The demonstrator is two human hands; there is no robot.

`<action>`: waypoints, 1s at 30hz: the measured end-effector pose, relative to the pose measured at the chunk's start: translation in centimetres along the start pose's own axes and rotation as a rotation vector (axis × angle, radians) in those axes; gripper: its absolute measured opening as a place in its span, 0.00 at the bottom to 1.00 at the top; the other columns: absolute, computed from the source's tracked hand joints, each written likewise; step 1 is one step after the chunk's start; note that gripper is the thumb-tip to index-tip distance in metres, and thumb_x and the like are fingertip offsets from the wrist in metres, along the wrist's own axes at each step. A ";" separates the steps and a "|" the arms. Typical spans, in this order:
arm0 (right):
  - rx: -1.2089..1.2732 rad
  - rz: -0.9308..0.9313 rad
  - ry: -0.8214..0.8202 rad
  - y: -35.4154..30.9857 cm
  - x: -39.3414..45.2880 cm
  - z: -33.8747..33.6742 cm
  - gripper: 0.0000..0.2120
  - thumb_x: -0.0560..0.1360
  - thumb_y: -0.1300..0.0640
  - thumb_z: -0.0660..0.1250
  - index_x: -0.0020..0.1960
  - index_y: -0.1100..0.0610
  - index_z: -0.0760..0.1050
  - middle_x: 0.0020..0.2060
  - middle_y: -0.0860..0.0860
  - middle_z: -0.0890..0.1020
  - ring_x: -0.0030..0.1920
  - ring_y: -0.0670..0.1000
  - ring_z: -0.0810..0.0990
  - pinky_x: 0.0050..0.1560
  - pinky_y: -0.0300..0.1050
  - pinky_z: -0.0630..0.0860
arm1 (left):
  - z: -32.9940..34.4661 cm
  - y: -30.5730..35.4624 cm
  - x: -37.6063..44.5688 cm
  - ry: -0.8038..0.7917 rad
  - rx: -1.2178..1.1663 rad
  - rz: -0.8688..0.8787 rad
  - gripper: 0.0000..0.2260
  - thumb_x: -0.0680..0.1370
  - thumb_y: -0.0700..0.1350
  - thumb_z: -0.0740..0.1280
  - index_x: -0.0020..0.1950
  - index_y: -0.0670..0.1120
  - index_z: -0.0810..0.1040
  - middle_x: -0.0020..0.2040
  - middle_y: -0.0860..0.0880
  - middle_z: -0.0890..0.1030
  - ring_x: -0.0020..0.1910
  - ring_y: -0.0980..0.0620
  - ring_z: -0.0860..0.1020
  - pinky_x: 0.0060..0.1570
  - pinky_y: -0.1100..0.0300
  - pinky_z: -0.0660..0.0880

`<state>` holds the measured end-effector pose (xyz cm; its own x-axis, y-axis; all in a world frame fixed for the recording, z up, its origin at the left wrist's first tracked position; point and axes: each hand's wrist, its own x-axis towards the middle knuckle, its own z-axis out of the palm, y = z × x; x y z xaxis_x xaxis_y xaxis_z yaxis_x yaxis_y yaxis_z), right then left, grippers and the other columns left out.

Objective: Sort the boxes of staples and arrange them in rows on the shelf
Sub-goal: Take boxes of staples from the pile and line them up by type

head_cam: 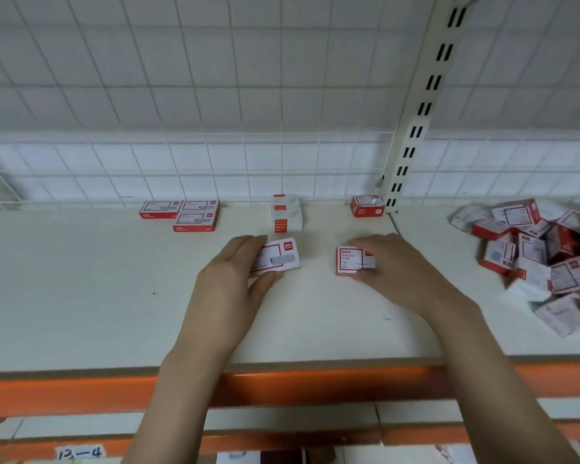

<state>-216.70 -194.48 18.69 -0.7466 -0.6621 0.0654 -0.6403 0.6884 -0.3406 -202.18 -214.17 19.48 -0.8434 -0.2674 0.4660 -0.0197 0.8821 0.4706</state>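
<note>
Orange front rail [282, 385] of the shelf [81, 296] is closest to me, both forearms crossing over it; I'll use it as my reference. Below it, at the far left, a handwritten tag [79, 452] reads "13-4"

Left hand [231, 276] is beyond the rail near centre, thumb and fingers pinching a red-and-white staple box [277, 256] by its left end; box lies flat on the shelf

Right hand [392, 266] is beyond the rail, right of centre, fingers curled over a second box [350, 261], gripping its right side; box looks to sit on the shelf, can't confirm full contact

Furthest from the rail, against the wire grid back [215, 95]:
- three flat boxes [181, 212] grouped at the left
- a short file of white boxes [287, 214] at centre, running from the back toward the rail
- single box [367, 205] just left of the slotted upright [416, 128]

Right of the upright, beyond the rail's right end: loose unsorted pile of boxes [543, 256], lying at mixed angles, some tilted on others
</note>
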 end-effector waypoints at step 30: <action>-0.307 -0.057 -0.027 1.8 7.5 1.7 0.24 0.81 0.53 0.50 0.75 0.60 0.53 0.75 0.55 0.55 0.75 0.53 0.50 0.74 0.48 0.45 | 2.6 -0.6 3.3 0.029 -0.017 -0.047 0.18 0.71 0.41 0.72 0.60 0.39 0.77 0.52 0.46 0.80 0.42 0.51 0.75 0.44 0.63 0.68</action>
<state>-223.14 -198.75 17.00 -0.7054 -0.7071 0.0496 -0.7088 0.7044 -0.0379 -206.33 -214.56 18.74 -0.8259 -0.3197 0.4644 -0.0495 0.8617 0.5051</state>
